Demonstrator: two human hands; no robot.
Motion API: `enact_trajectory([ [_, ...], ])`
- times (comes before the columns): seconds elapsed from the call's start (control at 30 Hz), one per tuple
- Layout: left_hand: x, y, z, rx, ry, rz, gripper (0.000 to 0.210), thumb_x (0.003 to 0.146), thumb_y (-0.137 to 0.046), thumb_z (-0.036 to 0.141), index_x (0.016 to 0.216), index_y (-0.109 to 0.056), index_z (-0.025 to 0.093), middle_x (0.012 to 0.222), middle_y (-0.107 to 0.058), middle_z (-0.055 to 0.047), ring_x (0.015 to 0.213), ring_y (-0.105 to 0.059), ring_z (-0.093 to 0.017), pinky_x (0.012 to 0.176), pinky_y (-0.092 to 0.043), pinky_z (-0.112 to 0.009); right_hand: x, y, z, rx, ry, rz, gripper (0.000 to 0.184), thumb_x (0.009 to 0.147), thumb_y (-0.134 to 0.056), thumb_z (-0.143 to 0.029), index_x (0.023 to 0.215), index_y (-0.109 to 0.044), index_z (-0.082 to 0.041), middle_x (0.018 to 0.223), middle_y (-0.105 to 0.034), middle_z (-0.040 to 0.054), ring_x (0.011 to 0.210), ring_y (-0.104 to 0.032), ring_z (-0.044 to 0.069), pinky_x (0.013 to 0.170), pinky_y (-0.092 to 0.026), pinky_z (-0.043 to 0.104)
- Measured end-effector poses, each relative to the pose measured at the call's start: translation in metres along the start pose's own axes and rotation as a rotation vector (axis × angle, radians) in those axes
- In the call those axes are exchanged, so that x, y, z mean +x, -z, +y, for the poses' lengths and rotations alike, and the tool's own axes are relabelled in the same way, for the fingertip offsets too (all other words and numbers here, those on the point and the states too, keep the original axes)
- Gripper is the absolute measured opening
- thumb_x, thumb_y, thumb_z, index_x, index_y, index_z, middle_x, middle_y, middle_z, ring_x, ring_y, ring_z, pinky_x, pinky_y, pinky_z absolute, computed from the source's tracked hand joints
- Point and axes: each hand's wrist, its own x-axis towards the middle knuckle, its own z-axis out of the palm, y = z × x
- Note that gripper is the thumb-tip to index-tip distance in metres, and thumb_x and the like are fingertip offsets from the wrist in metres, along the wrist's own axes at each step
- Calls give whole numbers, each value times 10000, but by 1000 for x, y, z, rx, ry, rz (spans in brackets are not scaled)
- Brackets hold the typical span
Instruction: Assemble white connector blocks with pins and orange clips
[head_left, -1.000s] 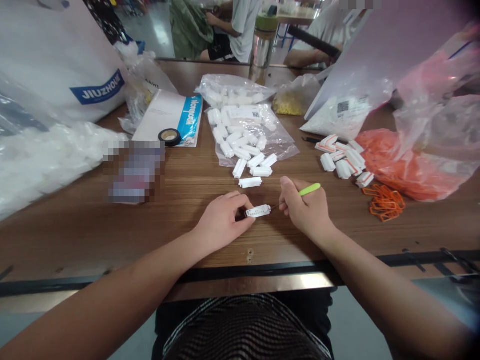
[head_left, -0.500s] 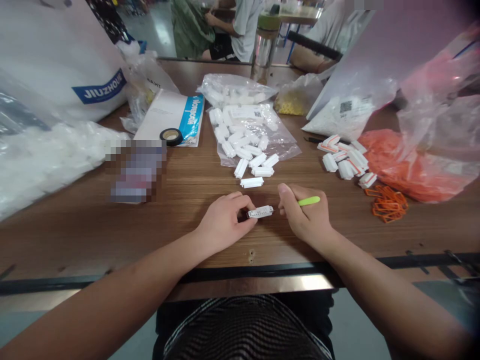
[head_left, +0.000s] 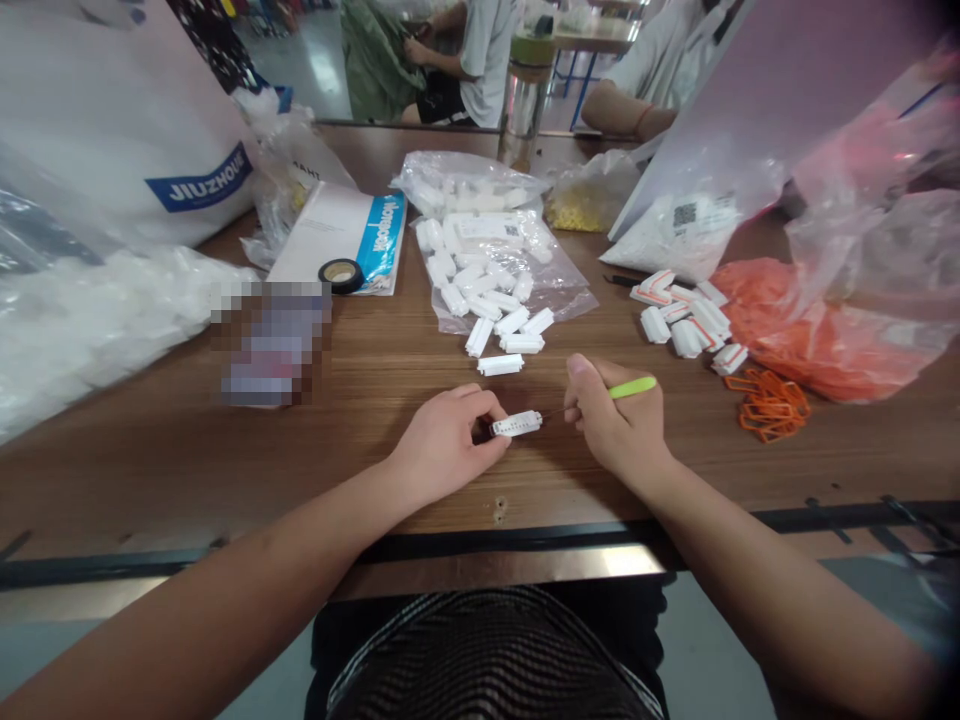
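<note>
My left hand [head_left: 450, 435] pinches one end of a white connector housing [head_left: 519, 424] with rows of small dark holes, just above the table. In my right hand [head_left: 619, 415] is a slim tool with a lime-green handle [head_left: 632, 387], held like a pen. Its thin tip points at the housing's right end; whether they touch I cannot tell. Beyond my hands lie loose white housings [head_left: 500, 365], in front of an open clear bag [head_left: 566, 290] holding more of them. To the right sits a pile of white housings with orange strips [head_left: 686, 335].
Orange frames [head_left: 772, 405] lie beside a bag of orange parts [head_left: 840, 340] on the right. A black tape roll [head_left: 341, 275] rests on a notebook [head_left: 315, 235]; a blurred-out item [head_left: 274, 345] is nearer. A bottle [head_left: 525, 95] stands at the back. People sit beyond the table.
My right hand has drawn slightly to the right with the green-handled tool, away from the housing. My left hand keeps its hold almost unmoved.
</note>
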Motion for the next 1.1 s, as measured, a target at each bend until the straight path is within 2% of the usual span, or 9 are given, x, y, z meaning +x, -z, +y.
enact_trajectory([
  [0.3,0,-2,0,101,-51,19,65,769,-666,216,820,-630,198,783,-565,10,674,-514,-141,644,-408,-295,13,0,9,164,-221,85,481,927,-529,-393,495,-527,-181,422,-506,-22,348,-452,71,361,-335,201],
  [0.43,-2,-4,2,142,-98,35,223,766,-730,307,929,-621,202,911,-616,-8,845,-569,-186,782,-460,-346,15,1,11,218,-283,47,478,918,-537,-405,499,-531,-177,401,-501,-25,320,-446,67,347,-336,189],
  [0.53,-1,-5,4,134,-150,46,273,791,-729,314,1010,-606,206,993,-639,-15,950,-582,-197,864,-464,-358,16,1,14,240,-315,-43,492,919,-535,-452,517,-551,-168,411,-531,-13,322,-470,69,351,-354,183],
  [0.67,4,-4,8,171,-78,12,244,797,-723,333,982,-615,218,975,-669,-7,893,-610,-195,781,-478,-341,21,2,18,296,-408,-226,538,910,-497,-574,577,-583,-160,439,-592,16,317,-502,83,326,-336,176],
  [0.73,7,-3,9,208,-42,-27,219,795,-717,355,956,-636,232,947,-678,4,833,-618,-191,713,-470,-331,23,2,19,314,-421,-264,551,903,-494,-596,574,-573,-161,441,-598,19,313,-502,83,316,-327,171],
  [0.83,11,-4,9,233,-49,-53,145,823,-682,364,921,-675,257,926,-668,18,798,-619,-177,664,-454,-312,24,3,21,303,-421,-243,548,895,-516,-582,548,-559,-160,422,-580,10,308,-492,77,321,-341,167],
  [0.93,12,-6,6,194,-91,-6,108,876,-627,330,918,-688,251,905,-655,15,805,-617,-159,680,-460,-295,22,2,21,284,-416,-200,546,889,-531,-572,535,-560,-157,414,-568,5,307,-482,73,330,-355,171],
  [1.1,10,-10,1,200,-131,14,110,876,-637,323,905,-687,230,879,-641,4,799,-614,-159,698,-466,-298,20,0,21,275,-395,-180,530,881,-550,-556,533,-563,-157,425,-573,9,320,-498,84,341,-377,184],
])
